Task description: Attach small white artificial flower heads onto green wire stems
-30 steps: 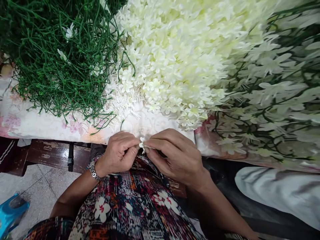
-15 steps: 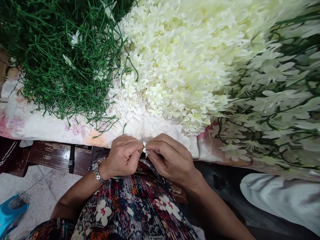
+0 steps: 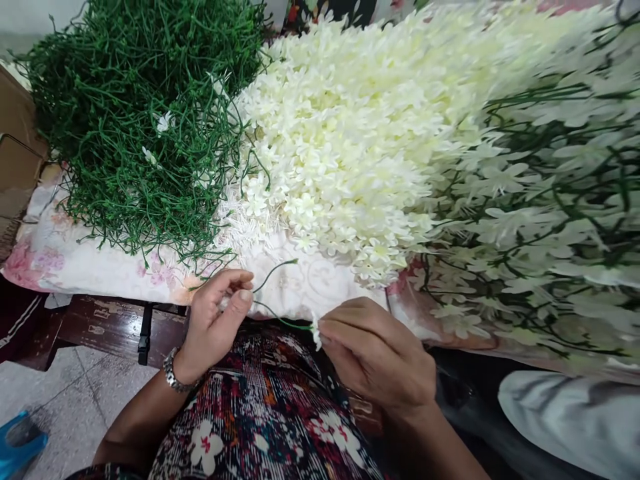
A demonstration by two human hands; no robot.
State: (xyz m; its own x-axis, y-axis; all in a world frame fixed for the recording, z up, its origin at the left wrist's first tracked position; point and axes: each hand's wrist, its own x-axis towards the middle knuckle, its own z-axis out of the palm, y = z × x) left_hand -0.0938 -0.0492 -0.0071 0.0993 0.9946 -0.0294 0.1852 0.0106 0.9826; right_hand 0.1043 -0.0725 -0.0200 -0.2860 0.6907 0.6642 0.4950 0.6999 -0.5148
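My left hand (image 3: 217,320), with a metal watch on the wrist, pinches a thin green stem (image 3: 273,268) between thumb and fingers. The stem bends, with one end pointing up to the right and another part running toward my right hand. My right hand (image 3: 377,353) pinches a small white flower (image 3: 316,330) at the end of that green stem. Both hands are over my lap at the table's front edge. Behind them are a heap of green stems (image 3: 140,120) on the left and a big pile of cream-white petals (image 3: 350,147) in the middle.
A floral cloth (image 3: 115,267) covers the table. Assembled white flowers with green stems (image 3: 525,220) fill the right. White stamens (image 3: 245,220) lie between the heaps. A cardboard box (image 3: 20,133) stands far left. Grey fabric (image 3: 570,413) is low right, a blue object (image 3: 23,447) low left.
My hands have moved apart, the left one leftward and the right one rightward and down. A green stem now shows between them, and the view has tilted up slightly.
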